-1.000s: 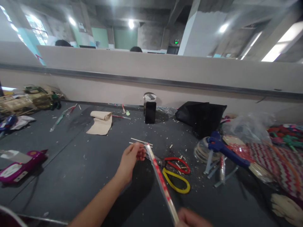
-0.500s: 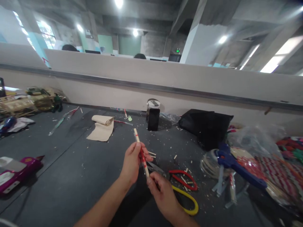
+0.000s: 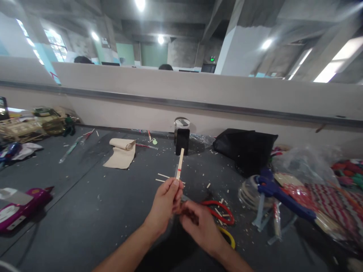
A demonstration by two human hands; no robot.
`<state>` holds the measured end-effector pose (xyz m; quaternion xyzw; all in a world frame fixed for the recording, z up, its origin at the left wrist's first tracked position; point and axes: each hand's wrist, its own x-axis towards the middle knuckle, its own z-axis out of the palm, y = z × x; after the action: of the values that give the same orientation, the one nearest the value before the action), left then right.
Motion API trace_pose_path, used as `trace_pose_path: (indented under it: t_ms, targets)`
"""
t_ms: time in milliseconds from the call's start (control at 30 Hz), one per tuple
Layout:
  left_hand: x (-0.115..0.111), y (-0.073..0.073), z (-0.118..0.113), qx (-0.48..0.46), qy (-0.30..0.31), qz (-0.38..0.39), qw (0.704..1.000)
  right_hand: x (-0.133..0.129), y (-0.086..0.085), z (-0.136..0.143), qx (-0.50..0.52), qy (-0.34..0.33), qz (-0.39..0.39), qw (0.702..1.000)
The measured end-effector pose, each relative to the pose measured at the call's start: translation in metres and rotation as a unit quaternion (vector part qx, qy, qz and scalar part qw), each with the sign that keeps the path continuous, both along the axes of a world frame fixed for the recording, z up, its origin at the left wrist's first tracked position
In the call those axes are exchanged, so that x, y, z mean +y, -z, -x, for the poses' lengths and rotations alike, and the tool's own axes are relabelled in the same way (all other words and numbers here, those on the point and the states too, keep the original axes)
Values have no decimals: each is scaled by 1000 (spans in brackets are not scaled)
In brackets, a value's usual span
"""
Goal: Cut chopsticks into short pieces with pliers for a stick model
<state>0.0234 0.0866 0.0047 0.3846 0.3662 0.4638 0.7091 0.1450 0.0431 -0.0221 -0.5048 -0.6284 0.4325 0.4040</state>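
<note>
A bundle of pale wooden sticks (image 3: pixel 180 163) with a narrow red band stands nearly upright in my left hand (image 3: pixel 166 202), whose fingers are wrapped round its lower part. Close beside it on the right, my right hand (image 3: pixel 198 224) is curled near the bundle's lower end; its fingertips are blurred, and what they hold, if anything, is hidden. Under and behind my right hand lie scissors with a red handle (image 3: pixel 231 214) and a yellow handle (image 3: pixel 230 237). Two thin loose sticks (image 3: pixel 163 175) rest on the dark table beyond my left hand.
A black phone (image 3: pixel 182 141) leans on a white-topped container at the partition. Rolled beige cloth (image 3: pixel 121 154) and a magenta tool (image 3: pixel 25 207) lie left. A black bag (image 3: pixel 245 147), blue glue gun (image 3: pixel 286 200) and plastic-wrapped bundles (image 3: pixel 326 204) are right. Wood scraps litter the table.
The bundle has swung from leaning left to nearly upright, tilted slightly right. My left hand now covers its red wrapped part, and my right hand covers more of the scissors.
</note>
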Motion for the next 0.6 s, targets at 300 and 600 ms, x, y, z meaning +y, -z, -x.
trace_pose_path:
  t_ms: [300, 600]
  targets:
    - [-48, 9, 21, 214, 50, -111, 969, 12, -65, -28, 150, 141, 20, 978]
    - [-103, 8, 93, 370, 52, -157, 914, 5, -61, -40, 189, 258, -31, 947]
